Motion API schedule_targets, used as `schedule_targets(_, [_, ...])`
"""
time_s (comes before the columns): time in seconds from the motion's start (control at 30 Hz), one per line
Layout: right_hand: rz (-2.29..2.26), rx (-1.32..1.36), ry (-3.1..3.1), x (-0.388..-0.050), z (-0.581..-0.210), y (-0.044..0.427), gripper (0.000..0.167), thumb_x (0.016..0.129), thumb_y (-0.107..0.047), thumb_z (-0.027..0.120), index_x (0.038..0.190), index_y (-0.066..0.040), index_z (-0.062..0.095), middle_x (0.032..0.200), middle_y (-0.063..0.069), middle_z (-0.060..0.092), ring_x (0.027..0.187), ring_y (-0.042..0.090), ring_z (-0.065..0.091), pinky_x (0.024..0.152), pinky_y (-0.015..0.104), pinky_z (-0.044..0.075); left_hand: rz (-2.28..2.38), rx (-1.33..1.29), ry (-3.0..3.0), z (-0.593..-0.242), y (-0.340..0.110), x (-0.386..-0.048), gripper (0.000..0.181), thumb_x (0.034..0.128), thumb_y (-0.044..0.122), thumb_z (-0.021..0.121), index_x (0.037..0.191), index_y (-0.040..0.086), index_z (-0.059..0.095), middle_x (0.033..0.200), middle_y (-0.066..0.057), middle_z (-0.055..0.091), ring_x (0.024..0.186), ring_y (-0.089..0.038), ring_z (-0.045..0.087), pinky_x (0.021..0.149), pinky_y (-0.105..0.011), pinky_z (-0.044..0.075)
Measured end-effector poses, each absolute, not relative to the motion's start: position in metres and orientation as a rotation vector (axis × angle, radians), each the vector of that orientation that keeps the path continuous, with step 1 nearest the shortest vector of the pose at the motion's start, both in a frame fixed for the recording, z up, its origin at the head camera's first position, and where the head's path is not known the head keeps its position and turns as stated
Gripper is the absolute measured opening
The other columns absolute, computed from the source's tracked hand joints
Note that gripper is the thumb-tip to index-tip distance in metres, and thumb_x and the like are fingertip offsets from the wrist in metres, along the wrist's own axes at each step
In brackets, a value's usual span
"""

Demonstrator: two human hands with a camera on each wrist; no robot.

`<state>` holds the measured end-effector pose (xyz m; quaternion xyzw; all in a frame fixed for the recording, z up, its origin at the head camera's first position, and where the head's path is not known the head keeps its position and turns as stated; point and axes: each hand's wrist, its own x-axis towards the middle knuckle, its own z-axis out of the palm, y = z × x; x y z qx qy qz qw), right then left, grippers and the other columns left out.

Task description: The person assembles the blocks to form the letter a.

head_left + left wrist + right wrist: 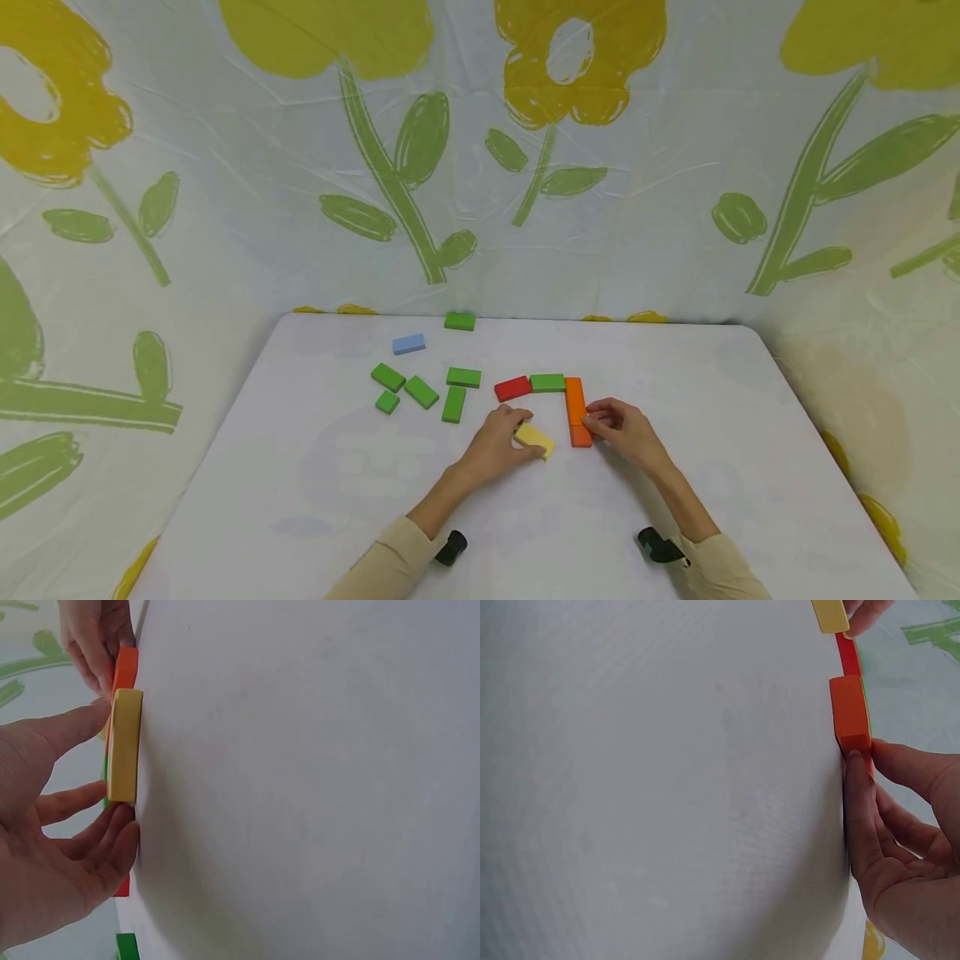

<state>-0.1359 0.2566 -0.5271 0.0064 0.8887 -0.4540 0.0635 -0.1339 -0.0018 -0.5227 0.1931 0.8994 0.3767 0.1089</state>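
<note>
In the head view my left hand [495, 443] grips a pale yellow block [536, 439], thumb at its near end and fingers at its far end. The left wrist view shows this yellow block [124, 746] between thumb and fingers. My right hand [627, 431] touches the right side of two orange blocks lying end to end, the far one [574, 400] and the near one [581, 437]. In the right wrist view, its thumb and a fingertip meet the end of the orange block [849, 709]. A green block [547, 383] and a red block [513, 388] adjoin the orange row's far end.
Several green blocks [422, 392] lie to the left on the white table [315, 500]. Behind them are a blue block [408, 344] and another green block [460, 322] at the back edge. A flower-printed cloth [645, 225] hangs around the table.
</note>
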Motion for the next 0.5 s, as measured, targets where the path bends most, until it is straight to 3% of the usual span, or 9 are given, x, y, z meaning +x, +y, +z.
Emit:
schedule_targets(0.2, [-1.380, 0.024, 2.686, -0.136, -0.525, 0.256, 0.033, 0.097, -0.020, 0.073, 0.120, 0.003, 0.066, 0.101, 0.008, 0.069, 0.088, 0.020, 0.062, 0.075, 0.019, 0.052, 1.045, 0.541, 2.734, -0.524, 0.006, -0.129, 0.061, 0.0851, 0.035, 0.086, 0.135, 0.008, 0.064, 0.118, -0.007, 0.058, 0.103, -0.017, 0.053, 0.088, -0.028, 0.053])
schedule_targets(0.5, [-1.382, 0.038, 2.672, -0.136, -0.524, 0.254, 0.034, 0.098, -0.019, 0.073, 0.121, 0.003, 0.065, 0.102, 0.010, 0.069, 0.088, 0.020, 0.062, 0.075, 0.018, 0.052, 1.168, 0.535, 2.685, -0.523, 0.010, -0.126, 0.055, 0.0846, 0.023, 0.087, 0.133, 0.008, 0.065, 0.123, -0.006, 0.056, 0.109, -0.020, 0.052, 0.090, -0.028, 0.052])
